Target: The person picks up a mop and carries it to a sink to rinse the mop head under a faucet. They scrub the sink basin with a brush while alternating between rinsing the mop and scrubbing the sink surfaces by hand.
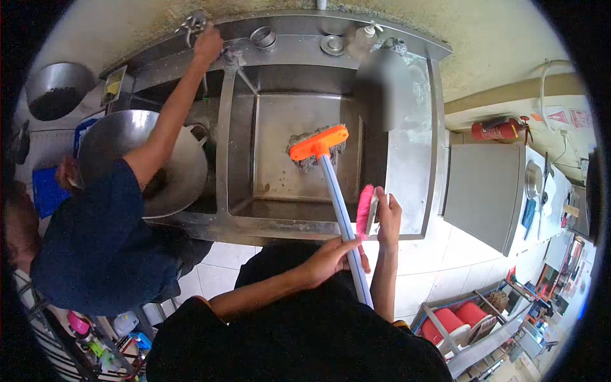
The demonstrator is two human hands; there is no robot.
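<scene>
My left hand [326,260] is closed around the blue-and-white handle of a mop [340,210]. Its orange head [318,142] and grey strands are over the floor of the steel sink basin [273,181]. In my right hand [389,223] is a scrub brush with pink bristles [365,207], held upright just right of the handle. The fingers wrap the brush's pale back, and the bristles face the mop handle. Both hands are at the front rim of the sink, close together.
At the left, a person in a dark shirt [95,235] reaches a hand [209,44] to the tap. Beside that arm sits a large wok [191,172]. A metal cup [263,37] and pump bottle [364,39] stand on the back ledge. Right are a cabinet [482,191] and fire extinguisher [496,130].
</scene>
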